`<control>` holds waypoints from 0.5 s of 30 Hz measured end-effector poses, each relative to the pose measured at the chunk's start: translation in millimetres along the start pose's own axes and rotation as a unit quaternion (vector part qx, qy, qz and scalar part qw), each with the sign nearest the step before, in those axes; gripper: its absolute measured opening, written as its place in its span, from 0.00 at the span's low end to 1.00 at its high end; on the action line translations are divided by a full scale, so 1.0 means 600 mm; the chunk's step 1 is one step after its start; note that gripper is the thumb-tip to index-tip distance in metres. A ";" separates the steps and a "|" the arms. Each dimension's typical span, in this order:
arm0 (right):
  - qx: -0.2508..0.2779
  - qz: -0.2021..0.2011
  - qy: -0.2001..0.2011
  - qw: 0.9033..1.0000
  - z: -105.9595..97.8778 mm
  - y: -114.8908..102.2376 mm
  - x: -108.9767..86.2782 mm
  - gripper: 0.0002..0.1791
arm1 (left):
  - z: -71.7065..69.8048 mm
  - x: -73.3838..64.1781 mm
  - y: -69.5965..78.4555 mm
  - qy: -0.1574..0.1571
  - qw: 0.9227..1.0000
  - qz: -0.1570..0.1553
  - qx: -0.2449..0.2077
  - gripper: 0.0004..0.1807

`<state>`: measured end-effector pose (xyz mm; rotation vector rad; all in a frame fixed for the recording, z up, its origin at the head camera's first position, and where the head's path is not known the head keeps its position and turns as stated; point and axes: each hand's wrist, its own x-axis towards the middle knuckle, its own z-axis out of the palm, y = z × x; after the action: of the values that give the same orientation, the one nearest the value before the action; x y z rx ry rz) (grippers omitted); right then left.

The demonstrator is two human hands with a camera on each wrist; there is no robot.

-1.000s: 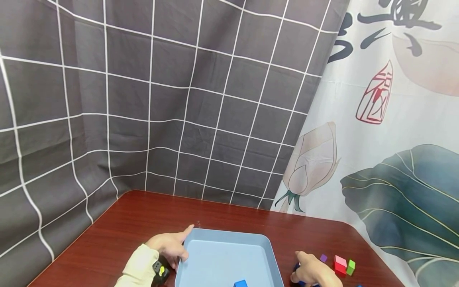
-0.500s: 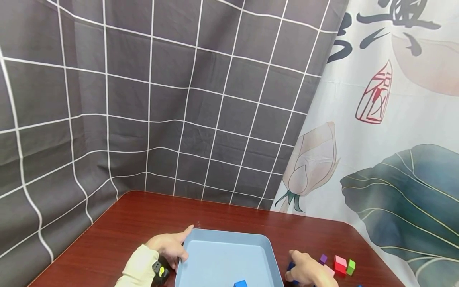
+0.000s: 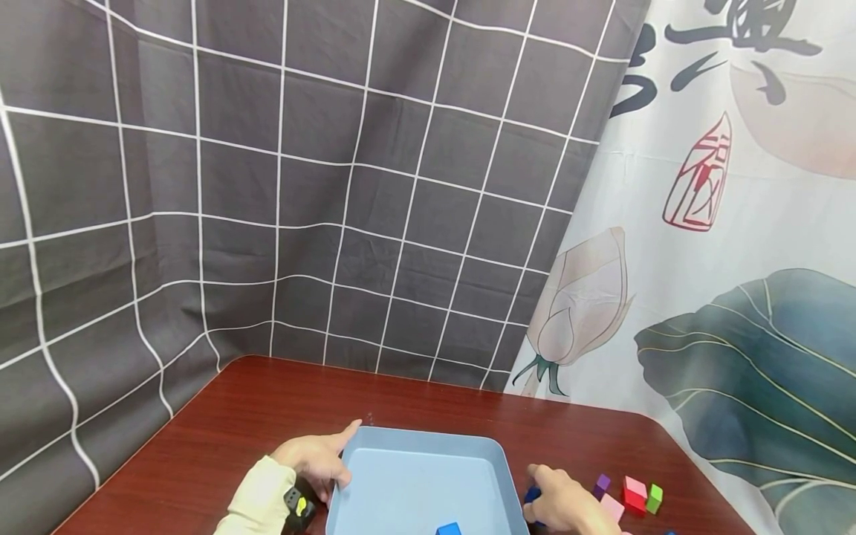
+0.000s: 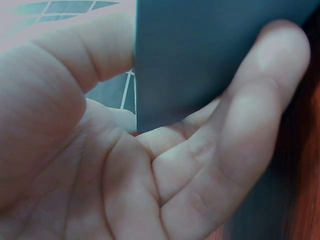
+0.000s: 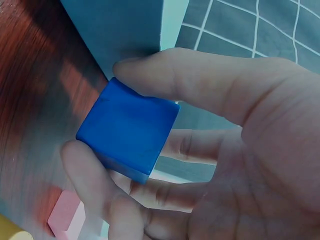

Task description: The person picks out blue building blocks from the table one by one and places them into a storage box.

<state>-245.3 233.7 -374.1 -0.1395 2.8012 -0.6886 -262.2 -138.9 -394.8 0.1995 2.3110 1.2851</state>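
Observation:
My left hand (image 3: 313,462) grips the left wall of a light blue tray (image 3: 428,434), thumb over the rim and fingers along the outside. In the left wrist view, the tray wall (image 4: 190,55) passes between thumb and curled fingers. A blue block (image 3: 449,529) lies inside the tray at the bottom of the head view. Just right of the tray, my right hand (image 3: 565,501) pinches another blue block (image 5: 129,127) between thumb and fingers. The tray's outer wall (image 5: 122,27) is close behind the thumb in the right wrist view.
Right of my right hand, on the dark red table (image 3: 281,394), lie a purple block (image 3: 601,485), a pink block (image 3: 611,507), a red block (image 3: 634,496) and a green block (image 3: 655,498). A yellow piece (image 5: 12,230) shows in the right wrist view. Curtains hang behind.
My right hand has moved left toward the tray with the blue block, uncovering the pink block behind it. The left hand and tray have stayed put.

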 end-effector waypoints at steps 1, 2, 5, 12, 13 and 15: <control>-0.003 0.002 0.002 1.000 0.000 -0.001 0.000 0.25 | 0.000 0.000 0.000 0.000 1.000 0.000 0.000 0.56; -0.005 0.003 0.004 1.000 0.000 -0.001 -0.001 0.25 | 0.000 0.000 0.000 0.000 1.000 0.001 0.000 0.56; -0.005 0.005 0.009 1.000 -0.001 -0.003 -0.003 0.25 | 0.000 0.001 -0.001 0.000 1.000 0.003 -0.001 0.56; -0.021 -0.004 0.023 1.000 -0.006 -0.007 -0.009 0.21 | 0.002 0.000 -0.001 0.001 1.000 0.006 0.001 0.56; -0.027 -0.005 0.025 0.999 -0.006 -0.008 -0.010 0.21 | 0.002 0.000 -0.002 0.002 1.000 0.006 0.002 0.56; -0.034 -0.001 0.031 0.999 -0.008 -0.010 -0.011 0.22 | 0.002 0.001 -0.002 0.004 1.000 0.006 0.001 0.56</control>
<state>-240.1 231.5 -365.5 -0.1369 2.8857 -0.6081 -262.0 -138.7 -396.2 0.2096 2.3204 1.2913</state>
